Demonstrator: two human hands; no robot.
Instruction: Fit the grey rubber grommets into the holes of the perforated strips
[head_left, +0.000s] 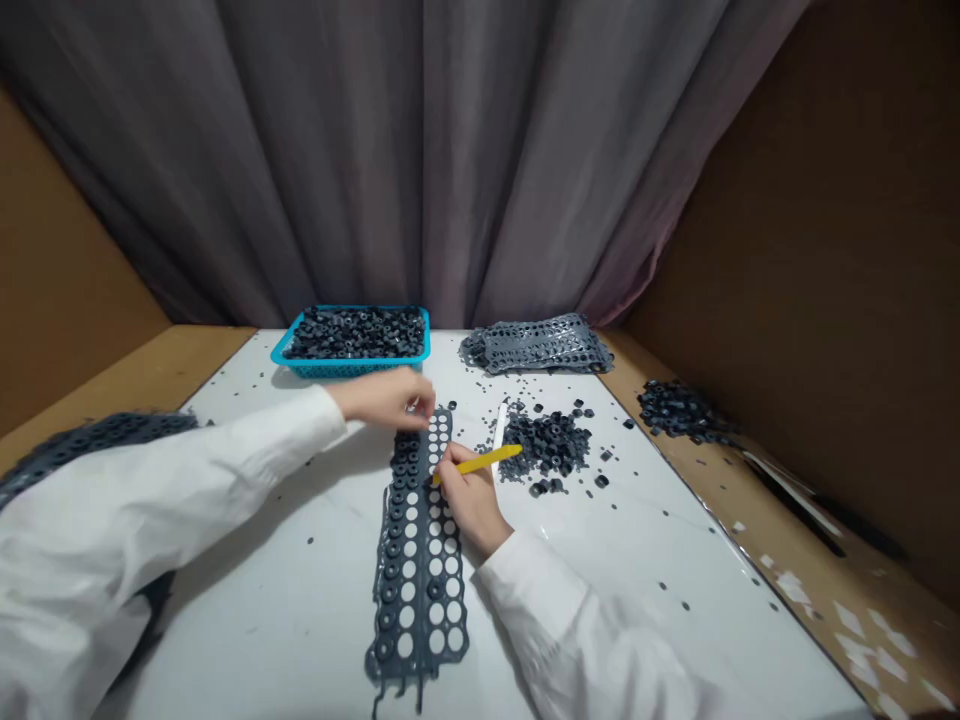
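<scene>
A long dark rubber sheet (421, 600) with rows of round holes lies lengthwise on the white table. Black rubber rings (386, 620) line its left column; many other holes show white through them. My right hand (471, 498) is closed around a yellow pen-like stick (491, 459), its lower tip at the sheet's middle. Over the sheet's far end, my left hand (390, 396) has its fingers curled together and pointing down. Whatever its fingertips hold, if anything, is too small to make out.
Behind stands a blue basket (426, 335) full of black pieces. Perforated dark sheets (540, 343) are stacked back right. A loose pile of black rings (551, 445) lies beside a white stick (500, 425). More black pieces (682, 410) sit on the brown ledge; dark sheets (112, 432) lie left.
</scene>
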